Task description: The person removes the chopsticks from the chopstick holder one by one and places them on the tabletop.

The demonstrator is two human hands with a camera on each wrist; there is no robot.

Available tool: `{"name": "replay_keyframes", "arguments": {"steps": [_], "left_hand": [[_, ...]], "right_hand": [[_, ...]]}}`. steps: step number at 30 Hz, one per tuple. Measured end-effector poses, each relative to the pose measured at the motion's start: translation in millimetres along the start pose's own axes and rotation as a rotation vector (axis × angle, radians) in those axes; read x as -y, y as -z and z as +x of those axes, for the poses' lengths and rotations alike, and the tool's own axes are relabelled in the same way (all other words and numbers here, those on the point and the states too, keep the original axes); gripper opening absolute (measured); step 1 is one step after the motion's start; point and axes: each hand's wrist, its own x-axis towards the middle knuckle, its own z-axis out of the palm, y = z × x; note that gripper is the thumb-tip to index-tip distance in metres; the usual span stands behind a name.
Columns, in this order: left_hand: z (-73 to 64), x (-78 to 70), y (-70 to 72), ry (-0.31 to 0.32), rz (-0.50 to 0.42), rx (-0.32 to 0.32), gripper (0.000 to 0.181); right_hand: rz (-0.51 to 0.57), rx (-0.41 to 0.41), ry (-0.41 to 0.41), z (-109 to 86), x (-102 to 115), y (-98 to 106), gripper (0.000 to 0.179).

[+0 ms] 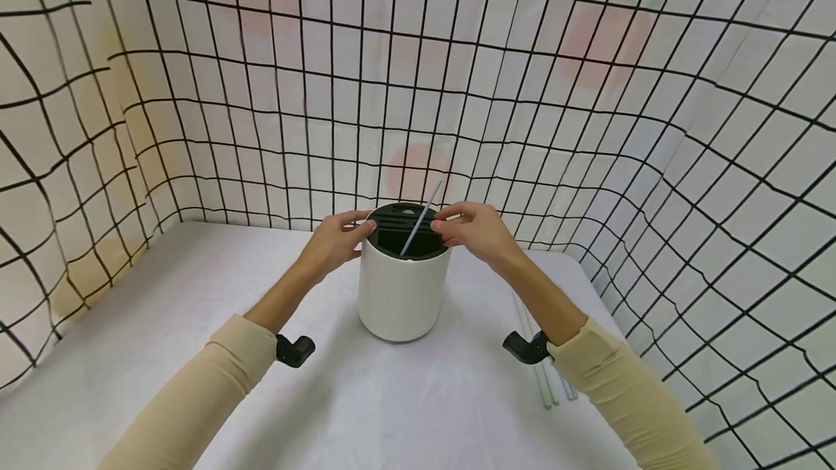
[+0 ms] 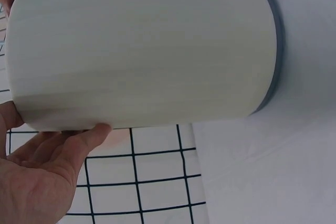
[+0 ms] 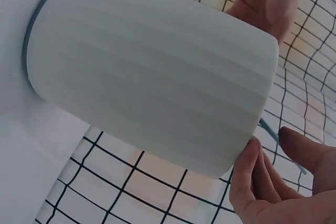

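Note:
A white cylindrical holder point(image 1: 401, 299) with a black divided insert point(image 1: 406, 220) in its mouth stands upright on the table. A thin pale-blue stick point(image 1: 424, 215) leans in it, its upper end sticking out toward the back right. My left hand point(image 1: 334, 244) grips the rim on the left, thumb on top and fingers along the outer wall point(image 2: 126, 51). On the opposite side my right hand point(image 1: 477, 231) holds the rim; its fingertips touch the outside, and the thumb is over the top near the stick. The holder's inside is mostly dark.
Several thin green and blue sticks point(image 1: 545, 383) lie on the white table point(image 1: 418, 412) under my right forearm. Black wire grid point(image 1: 326, 78) walls the back and both sides, with white sheeting behind it. Each wrist carries a black camera mount point(image 1: 295, 351).

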Motion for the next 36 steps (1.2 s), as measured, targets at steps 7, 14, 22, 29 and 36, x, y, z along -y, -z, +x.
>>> {"name": "replay_keyframes", "arguments": {"steps": [7, 14, 22, 29, 36], "left_hand": [[0.9, -3.1, -0.1, 0.003, 0.013, -0.007, 0.052], [1.0, -4.3, 0.1, 0.014, 0.017, -0.006, 0.053], [-0.4, -1.5, -0.8, 0.011, 0.020, -0.004, 0.052], [-1.0, -1.2, -1.0, 0.002, 0.015, -0.003, 0.051], [-0.4, -2.1, -1.6, -0.003, -0.003, -0.007, 0.051]], "right_hand": [[-0.025, -0.001, 0.001, 1.8, 3.4, -4.8, 0.030], [-0.048, -0.004, 0.002, 3.8, 3.7, -8.2, 0.026], [-0.062, 0.019, 0.037, 10.0, 3.2, -14.8, 0.027], [-0.104, -0.034, 0.017, 14.2, 6.0, -22.9, 0.024], [-0.083, -0.066, 0.013, 15.4, 4.4, -27.1, 0.022]]}}
